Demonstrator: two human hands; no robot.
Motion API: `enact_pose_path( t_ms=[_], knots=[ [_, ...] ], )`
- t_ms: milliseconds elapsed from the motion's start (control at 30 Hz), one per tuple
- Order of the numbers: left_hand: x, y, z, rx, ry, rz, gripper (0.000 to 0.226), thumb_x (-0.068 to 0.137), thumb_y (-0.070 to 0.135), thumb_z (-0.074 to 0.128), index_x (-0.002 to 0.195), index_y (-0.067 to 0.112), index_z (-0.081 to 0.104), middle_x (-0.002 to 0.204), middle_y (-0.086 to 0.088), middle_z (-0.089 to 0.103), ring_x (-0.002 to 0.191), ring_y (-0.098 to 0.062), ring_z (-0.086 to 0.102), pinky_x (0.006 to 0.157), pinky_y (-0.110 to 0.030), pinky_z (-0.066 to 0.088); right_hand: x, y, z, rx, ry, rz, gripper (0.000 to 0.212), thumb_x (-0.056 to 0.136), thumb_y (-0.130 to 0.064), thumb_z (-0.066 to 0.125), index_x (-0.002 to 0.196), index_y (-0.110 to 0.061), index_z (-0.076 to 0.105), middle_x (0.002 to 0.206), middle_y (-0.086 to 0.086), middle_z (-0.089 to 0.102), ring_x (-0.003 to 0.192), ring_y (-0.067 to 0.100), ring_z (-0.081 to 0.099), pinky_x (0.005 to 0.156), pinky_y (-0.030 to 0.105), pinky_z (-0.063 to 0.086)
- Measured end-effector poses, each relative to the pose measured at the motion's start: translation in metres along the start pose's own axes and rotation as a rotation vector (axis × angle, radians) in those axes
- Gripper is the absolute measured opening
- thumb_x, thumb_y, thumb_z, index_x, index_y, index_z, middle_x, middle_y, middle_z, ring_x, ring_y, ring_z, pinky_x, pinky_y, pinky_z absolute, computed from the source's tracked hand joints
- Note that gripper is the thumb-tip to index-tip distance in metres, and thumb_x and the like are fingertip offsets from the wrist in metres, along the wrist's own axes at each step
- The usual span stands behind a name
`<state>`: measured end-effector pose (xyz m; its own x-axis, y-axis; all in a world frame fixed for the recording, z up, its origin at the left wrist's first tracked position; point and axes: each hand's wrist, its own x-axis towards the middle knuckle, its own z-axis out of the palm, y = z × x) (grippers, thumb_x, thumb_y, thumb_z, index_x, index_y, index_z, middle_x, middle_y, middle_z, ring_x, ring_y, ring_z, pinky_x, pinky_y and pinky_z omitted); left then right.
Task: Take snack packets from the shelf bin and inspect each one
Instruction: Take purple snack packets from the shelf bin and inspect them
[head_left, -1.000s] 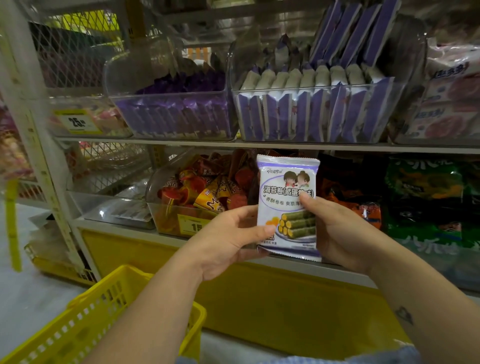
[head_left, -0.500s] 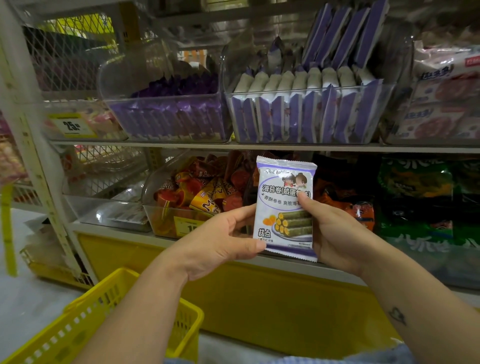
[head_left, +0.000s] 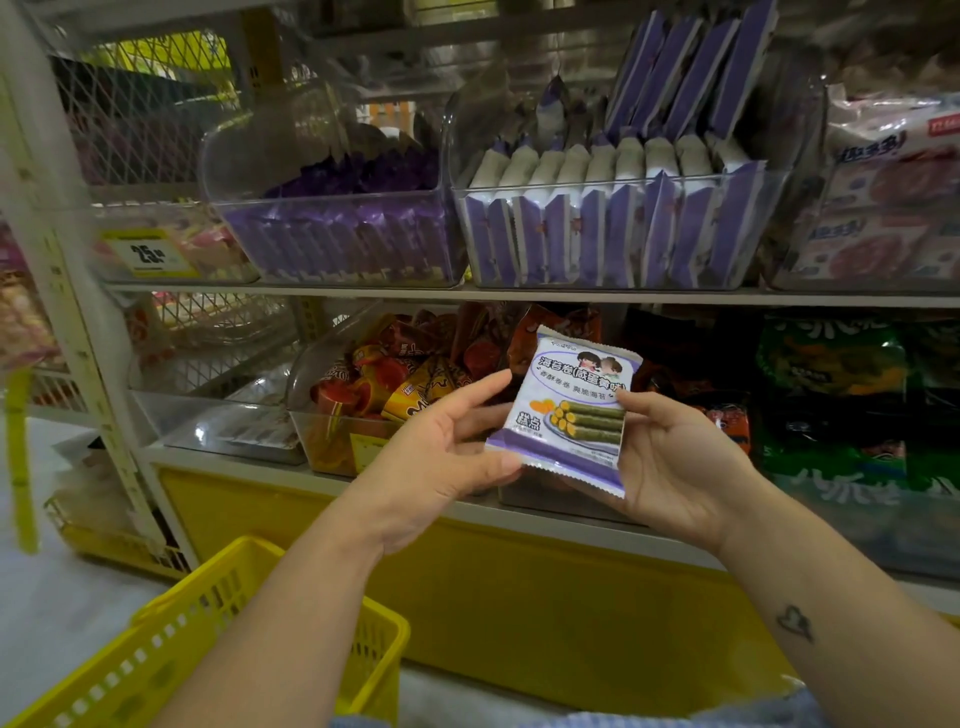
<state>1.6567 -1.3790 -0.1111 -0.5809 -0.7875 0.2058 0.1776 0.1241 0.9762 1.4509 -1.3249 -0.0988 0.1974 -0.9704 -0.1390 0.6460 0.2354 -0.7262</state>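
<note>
Two hands hold one snack packet (head_left: 569, 410) directly below the clear bin (head_left: 797, 145), which is stocked with purple-and-white packs. The packet is well apart from that bin, in front of the shelf level under it. Its printed face is toward us, tilted slightly clockwise.

Grip state:
- The left hand (head_left: 441, 457) pinches the lower left edge, thumb on the front, fingers passing behind.
- The right hand (head_left: 675, 462) grips the right edge, thumb tip on the printed face, fingers curled behind.

We judge the step in hand to be inspection of the front face. To do it well:
1. We place the thumbs at the margins only, so that text and picture are uncovered.
2. We apply light pressure; the film looks thin and the contents are probably brittle.
3. We check the crimped top and bottom seals for gaps or tears.
4. We turn the packet over next; its back is hidden from us.

A yellow basket (head_left: 156, 660) stands below and left of the bin, well apart from the packet.
</note>
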Motion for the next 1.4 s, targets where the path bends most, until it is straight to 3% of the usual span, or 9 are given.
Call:
enact_pose_path(
  t_ms=[133, 300, 433, 500, 667, 833, 1067, 1233, 1400],
  knots=[
    [0.0, -0.002, 0.006, 0.361, 0.179, 0.161, 0.044, 0.086, -0.005, 0.065, 0.108, 0.033, 0.064, 0.121, 0.004, 0.064, 0.096, -0.005, 0.067, 0.081, -0.021, 0.053, 0.003, 0.002, 0.001, -0.022, 0.042, -0.102, 0.038, 0.099, -0.027, 0.042, 0.118, -0.001, 0.061, 0.119, 0.022, 0.066, 0.105, 0.036, 0.068, 0.08, 0.052, 0.057],
    [-0.001, -0.012, 0.023, 0.907, 0.219, 0.289, 0.039, 0.093, 0.016, 0.061, 0.125, 0.038, 0.059, 0.141, 0.023, 0.04, 0.136, 0.001, 0.027, 0.11, -0.021, 0.021, 0.004, 0.008, 0.006, -0.198, 0.067, -0.197, 0.035, 0.097, -0.028, 0.05, 0.12, -0.003, 0.06, 0.109, 0.017, 0.072, 0.088, 0.027, 0.073, 0.066, 0.037, 0.061],
    [0.0, -0.016, 0.036, 0.593, 0.125, 0.216, 0.049, 0.095, 0.036, 0.057, 0.141, 0.042, 0.041, 0.146, 0.026, 0.035, 0.131, 0.014, 0.032, 0.102, -0.008, 0.032, 0.004, 0.019, 0.007, -0.438, 0.089, -0.247, 0.051, 0.081, -0.036, 0.066, 0.122, -0.008, 0.052, 0.101, 0.009, 0.075, 0.09, 0.029, 0.073, 0.066, 0.035, 0.06],
    [0.001, -0.017, 0.036, 0.472, 0.098, 0.154, 0.057, 0.092, 0.04, 0.061, 0.143, 0.042, 0.037, 0.143, 0.023, 0.04, 0.126, 0.009, 0.043, 0.101, -0.016, 0.043, 0.005, 0.023, 0.007, -0.506, 0.1, -0.253, 0.057, 0.074, -0.041, 0.069, 0.121, -0.011, 0.052, 0.104, 0.008, 0.074, 0.091, 0.026, 0.073, 0.068, 0.034, 0.06],
    [0.002, -0.014, 0.029, 0.252, 0.09, 0.084, 0.056, 0.089, 0.02, 0.067, 0.138, 0.036, 0.044, 0.126, 0.014, 0.061, 0.113, -0.009, 0.06, 0.08, -0.024, 0.052, 0.009, 0.021, 0.004, -0.592, 0.141, -0.252, 0.05, 0.08, -0.047, 0.061, 0.12, -0.019, 0.057, 0.114, 0.001, 0.07, 0.096, 0.021, 0.071, 0.084, 0.039, 0.058],
    [0.001, -0.011, 0.018, -0.219, -0.104, -0.095, 0.057, 0.084, 0.007, 0.061, 0.137, 0.023, 0.048, 0.127, -0.008, 0.065, 0.111, -0.028, 0.065, 0.083, -0.037, 0.056, 0.01, 0.013, -0.001, -0.438, 0.111, -0.314, 0.044, 0.082, -0.029, 0.064, 0.123, -0.015, 0.056, 0.11, 0.004, 0.073, 0.097, 0.02, 0.071, 0.069, 0.034, 0.06],
    [0.005, -0.016, 0.018, 0.068, 0.134, 0.021, 0.054, 0.09, 0.013, 0.062, 0.137, 0.035, 0.046, 0.116, 0.01, 0.069, 0.108, -0.012, 0.067, 0.085, -0.042, 0.058, 0.011, 0.018, -0.001, -0.715, 0.149, -0.499, 0.043, 0.076, -0.029, 0.071, 0.115, -0.036, 0.054, 0.11, 0.0, 0.072, 0.098, 0.018, 0.071, 0.076, 0.044, 0.06],
    [0.007, -0.017, 0.019, -0.054, 0.142, 0.005, 0.047, 0.087, 0.013, 0.064, 0.128, 0.032, 0.05, 0.116, 0.004, 0.071, 0.107, -0.017, 0.068, 0.085, -0.042, 0.058, 0.007, 0.02, 0.005, -0.831, 0.068, -0.585, 0.047, 0.069, -0.037, 0.072, 0.109, -0.05, 0.052, 0.102, -0.01, 0.072, 0.093, 0.01, 0.071, 0.068, 0.029, 0.06],
    [0.007, -0.012, 0.013, -0.363, 0.105, -0.008, 0.053, 0.08, 0.013, 0.062, 0.131, 0.023, 0.052, 0.124, -0.01, 0.067, 0.11, -0.03, 0.066, 0.082, -0.051, 0.058, 0.002, 0.013, 0.005, -0.823, -0.007, -0.515, 0.055, 0.07, -0.032, 0.076, 0.122, -0.034, 0.056, 0.105, -0.007, 0.073, 0.096, 0.013, 0.071, 0.072, 0.03, 0.06]
  ],
)
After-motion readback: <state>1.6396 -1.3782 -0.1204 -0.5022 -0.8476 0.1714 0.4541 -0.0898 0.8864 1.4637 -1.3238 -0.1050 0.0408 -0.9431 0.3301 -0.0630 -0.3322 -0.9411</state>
